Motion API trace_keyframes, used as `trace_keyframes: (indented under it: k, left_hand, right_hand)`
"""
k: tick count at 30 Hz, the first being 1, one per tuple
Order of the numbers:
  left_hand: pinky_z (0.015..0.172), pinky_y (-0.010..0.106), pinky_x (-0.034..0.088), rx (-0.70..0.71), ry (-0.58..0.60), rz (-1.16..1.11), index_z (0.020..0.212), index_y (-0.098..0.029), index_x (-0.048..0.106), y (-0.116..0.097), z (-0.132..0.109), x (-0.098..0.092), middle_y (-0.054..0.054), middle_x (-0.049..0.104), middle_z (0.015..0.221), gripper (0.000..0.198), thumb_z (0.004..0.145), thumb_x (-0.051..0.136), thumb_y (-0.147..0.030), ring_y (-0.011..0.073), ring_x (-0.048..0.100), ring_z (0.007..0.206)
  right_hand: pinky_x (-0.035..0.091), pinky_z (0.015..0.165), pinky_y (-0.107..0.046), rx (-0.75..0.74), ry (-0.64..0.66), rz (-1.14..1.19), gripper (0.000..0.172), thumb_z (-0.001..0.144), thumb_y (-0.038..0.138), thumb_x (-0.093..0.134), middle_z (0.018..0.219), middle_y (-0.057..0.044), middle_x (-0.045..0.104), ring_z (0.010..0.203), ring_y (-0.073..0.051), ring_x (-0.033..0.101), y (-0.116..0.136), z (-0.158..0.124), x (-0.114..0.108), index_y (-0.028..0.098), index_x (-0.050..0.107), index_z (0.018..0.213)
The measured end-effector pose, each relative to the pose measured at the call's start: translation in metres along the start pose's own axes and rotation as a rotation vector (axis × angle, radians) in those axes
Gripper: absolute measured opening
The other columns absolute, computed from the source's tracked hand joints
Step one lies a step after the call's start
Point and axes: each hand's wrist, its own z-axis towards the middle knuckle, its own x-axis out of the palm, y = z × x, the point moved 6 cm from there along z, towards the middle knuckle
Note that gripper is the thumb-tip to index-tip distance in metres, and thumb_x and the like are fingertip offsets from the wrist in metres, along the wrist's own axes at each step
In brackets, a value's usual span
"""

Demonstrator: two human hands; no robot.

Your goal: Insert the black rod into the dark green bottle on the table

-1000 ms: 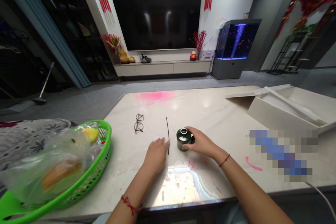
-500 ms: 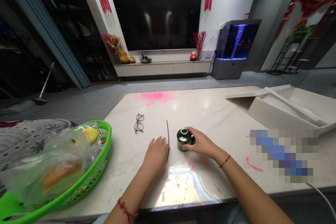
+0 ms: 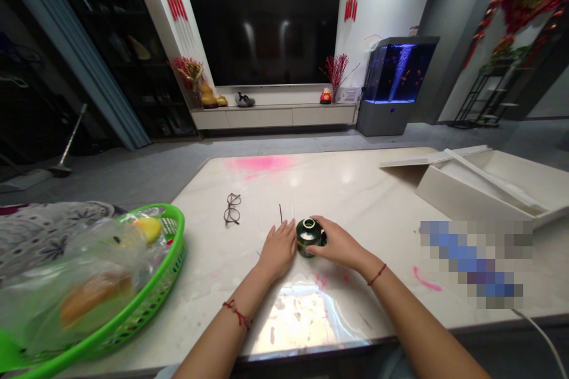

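A dark green glass bottle (image 3: 306, 235) with a pale round mouth stands upright on the marble table. My right hand (image 3: 340, 243) grips it from the right, thumb in front and fingers behind. Flat on the table beside its left side lies my left hand (image 3: 279, 249), fingers stretched out, the fingertips close to the glass. A thin black stick (image 3: 280, 213) pokes out beyond those fingers, the rest mostly covered by the hand. Just right of it lies a thin white stick (image 3: 292, 209). Eyeglasses (image 3: 232, 209) rest further left.
A green basket (image 3: 171, 272) with bagged food fills the left side. An open white box (image 3: 480, 195) sits at the right, with a blurred blue item (image 3: 466, 257) and a cable in front. Pink stains mark the table (image 3: 355, 189).
My left hand has slid right over the black stick, closer to the bottle. The right hand keeps its hold on the bottle. The view has shifted slightly.
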Motion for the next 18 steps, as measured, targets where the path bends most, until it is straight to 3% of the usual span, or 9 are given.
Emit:
trace_keyframes:
  k: [7, 14, 18]
  left_hand:
    - [0.106, 0.042, 0.022, -0.073, -0.082, 0.005, 0.13, -0.018, 0.038, 0.003, 0.0, -0.001, 0.006, 0.038, 0.139, 0.045, 0.086, 0.03, -0.019, 0.0194, 0.031, 0.128]
    - [0.103, 0.043, 0.025, -0.073, -0.018, 0.015, 0.128, -0.017, 0.04, -0.004, -0.007, -0.006, 0.008, 0.041, 0.136, 0.045, 0.084, 0.03, -0.015, 0.0213, 0.037, 0.124]
    - [0.103, 0.042, 0.025, -0.055, -0.035, 0.034, 0.122, -0.013, 0.046, -0.012, -0.012, -0.014, 0.01, 0.051, 0.127, 0.042, 0.082, 0.031, -0.011, 0.0224, 0.042, 0.119]
  right_hand:
    - [0.04, 0.089, -0.039, 0.016, 0.006, 0.002, 0.062, 0.062, 0.028, 0.068, 0.113, -0.012, 0.057, 0.104, -0.025, 0.053, 0.003, -0.001, -0.001, 0.017, 0.045, 0.118]
    - [0.041, 0.087, -0.039, 0.01, 0.009, -0.003, 0.062, 0.062, 0.028, 0.068, 0.111, -0.011, 0.058, 0.103, -0.025, 0.053, 0.002, -0.001, -0.001, 0.018, 0.045, 0.118]
    - [0.041, 0.086, -0.039, 0.013, 0.014, 0.001, 0.061, 0.062, 0.028, 0.068, 0.111, -0.011, 0.058, 0.103, -0.025, 0.053, 0.002, 0.0, 0.0, 0.018, 0.045, 0.117]
